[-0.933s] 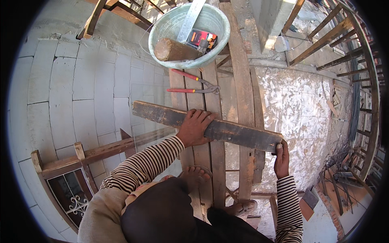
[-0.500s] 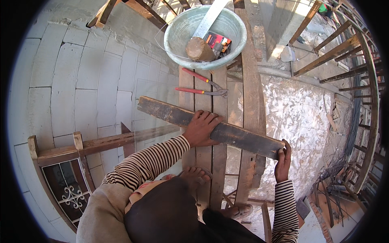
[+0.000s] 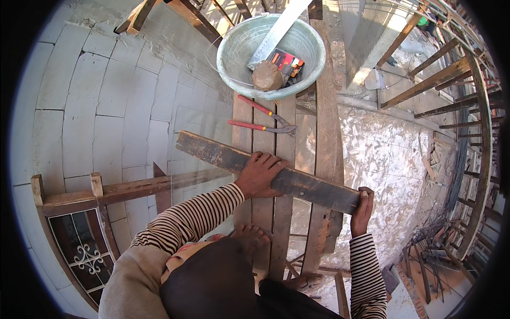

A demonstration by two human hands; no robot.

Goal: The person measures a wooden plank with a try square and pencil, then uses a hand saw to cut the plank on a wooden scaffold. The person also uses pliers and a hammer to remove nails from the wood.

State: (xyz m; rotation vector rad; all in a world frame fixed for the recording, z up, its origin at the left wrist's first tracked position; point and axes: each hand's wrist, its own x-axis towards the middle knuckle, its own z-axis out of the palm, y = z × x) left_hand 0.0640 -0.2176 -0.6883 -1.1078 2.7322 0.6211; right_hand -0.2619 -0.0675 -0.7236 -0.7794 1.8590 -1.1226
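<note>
A dark, worn wooden board slants across in front of me, its left end farther away than its right. My left hand is closed over the middle of the board, fingers over the far edge. At the right end, my right hand grips the board around its tip. Just beyond the board, red-handled pliers lie on the wooden planks with their handles spread apart. The undersides of both hands are hidden.
A grey-green bucket stands on the planks at the far side, holding a brown lump, a pale flat bar and a red-and-black box. A block wall rises on the left. Gaps between planks show the white-splattered floor below.
The board has shifted slightly left and nearer at its left end, both hands moving with it. My right hand now wraps farther over the board's end. The whole view has shifted a little.
</note>
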